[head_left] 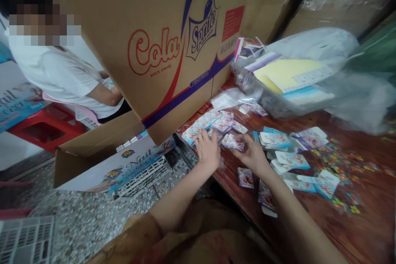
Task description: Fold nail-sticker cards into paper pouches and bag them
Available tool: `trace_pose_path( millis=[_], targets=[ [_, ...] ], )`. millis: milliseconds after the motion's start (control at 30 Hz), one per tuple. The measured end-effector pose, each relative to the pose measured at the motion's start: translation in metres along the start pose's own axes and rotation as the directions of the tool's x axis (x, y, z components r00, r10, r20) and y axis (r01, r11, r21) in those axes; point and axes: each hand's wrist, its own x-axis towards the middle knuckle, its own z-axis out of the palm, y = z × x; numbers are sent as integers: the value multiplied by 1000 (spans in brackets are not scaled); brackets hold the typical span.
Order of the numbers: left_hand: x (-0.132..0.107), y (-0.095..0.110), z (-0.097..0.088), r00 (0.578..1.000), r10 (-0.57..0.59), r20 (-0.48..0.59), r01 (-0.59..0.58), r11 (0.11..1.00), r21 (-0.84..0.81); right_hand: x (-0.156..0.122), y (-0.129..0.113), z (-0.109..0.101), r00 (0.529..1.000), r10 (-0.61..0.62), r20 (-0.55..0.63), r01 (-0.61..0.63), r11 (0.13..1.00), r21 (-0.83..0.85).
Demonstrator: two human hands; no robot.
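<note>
Small purple-and-white cardboard boxes (223, 123) printed with hands lie in rows near the table's left edge, next to light-blue ones (201, 123). My left hand (208, 150) rests at the near end of these rows, fingers bent and a little apart, its fingertips touching the boxes. In my right hand (252, 154) a small purple box (231, 142) is pinched between thumb and fingers, just right of the left hand. One more purple box (245, 177) lies alone nearer to me. Beyond my right forearm are several light-blue cartons (275, 139) with flaps standing up.
A tall cardboard carton (161, 103) stands behind the rows. Right of it is a clear plastic bin (272, 99) holding printed sheets. Small colourful pieces (343, 165) are scattered at right. Left, below the table, sits an open display carton (102, 169); a seated person (71, 74) is beyond.
</note>
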Motion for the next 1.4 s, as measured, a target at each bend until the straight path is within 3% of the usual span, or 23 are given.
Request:
trace_pose_path(
  millis=[500,733,967,1133,1267,1400],
  targets=[
    [-5,-10,-4,996,-38,-87,37,999,-3,0,-2,7,993,-92,79,94,996,-10],
    [0,-13,-11,980,-61,-189,44,995,-92,18,-14,31,986,-163,19,164,983,-85],
    [0,-14,-9,974,-46,-222,17,991,-135,27,-25,51,983,-185,-23,178,968,-177],
    [-6,-14,-7,972,-68,-227,28,984,-177,25,-25,48,982,-157,-101,142,979,-149],
    [-7,-18,-9,962,-116,-247,58,972,-229,13,-29,37,958,-208,-196,197,978,-74],
    [-11,-24,-10,961,-141,-238,77,963,-259,-6,-32,31,967,-248,-59,244,968,-64]
  ],
)
